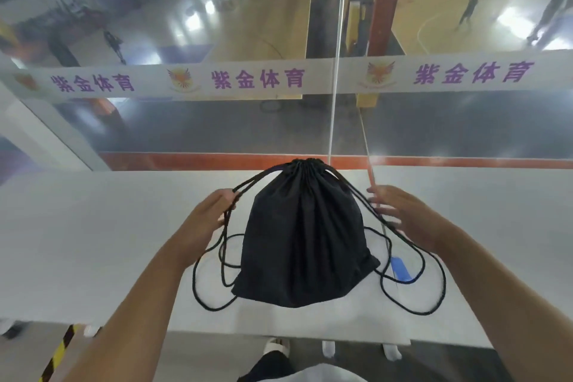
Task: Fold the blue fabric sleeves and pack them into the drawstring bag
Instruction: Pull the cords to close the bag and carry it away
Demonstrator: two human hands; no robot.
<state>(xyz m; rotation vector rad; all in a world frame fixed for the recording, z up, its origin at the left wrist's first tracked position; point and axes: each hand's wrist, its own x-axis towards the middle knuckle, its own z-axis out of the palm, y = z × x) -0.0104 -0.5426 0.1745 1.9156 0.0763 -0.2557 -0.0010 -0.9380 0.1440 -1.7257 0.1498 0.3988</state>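
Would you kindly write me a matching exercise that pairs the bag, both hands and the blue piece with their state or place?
1 drawstring bag
2 left hand
3 right hand
4 blue piece

A fingers spread straight
B mouth cinched shut
C grips black cords
D on the table, right of the bag

Pairs: 1-B, 2-C, 3-A, 4-D.
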